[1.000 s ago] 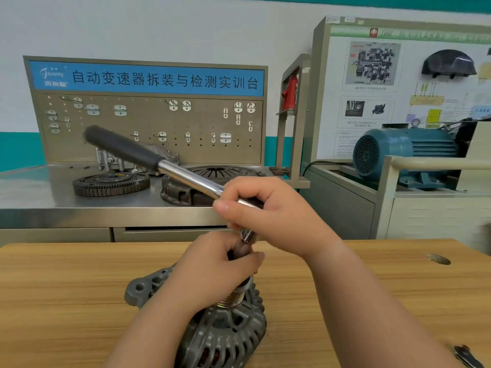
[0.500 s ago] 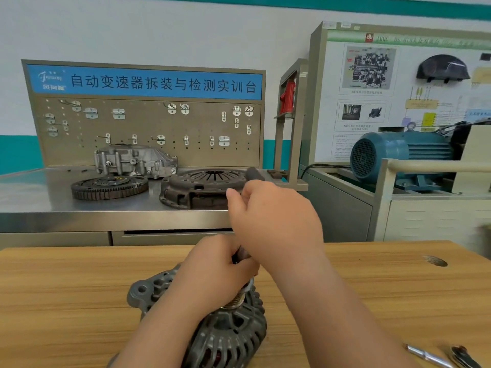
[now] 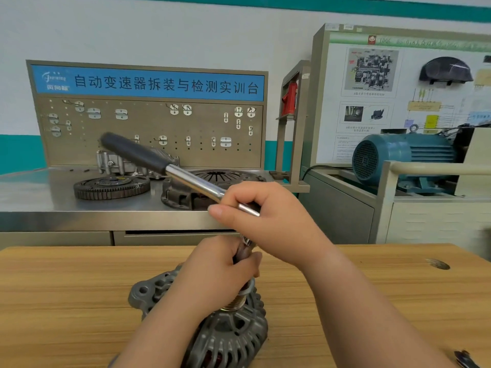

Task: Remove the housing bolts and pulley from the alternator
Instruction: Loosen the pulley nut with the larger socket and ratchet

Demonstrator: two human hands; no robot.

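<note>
Chrome ratchet (image 3: 191, 180) slants up-left from the gripping right hand (image 3: 268, 221). Directly below, the left hand (image 3: 220, 269) clasps the socket (image 3: 243, 252) over the pulley (image 3: 236, 304).

Bright, even indoor light, soft shadows, glare along the steel bench (image 3: 39, 197), wide-angle bending and slight softness at edges.

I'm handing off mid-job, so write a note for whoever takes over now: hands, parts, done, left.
Left hand grips the socket just above the pulley.
Right hand grips the ratchet wrench by its chrome shaft near the head; the black handle points up-left.
Alternator sits pulley-up on the wooden table.
Done: nothing visibly removed; pulley on.
Left: free the pulley and lift it off, then the housing bolts; their state is not visible.
</note>
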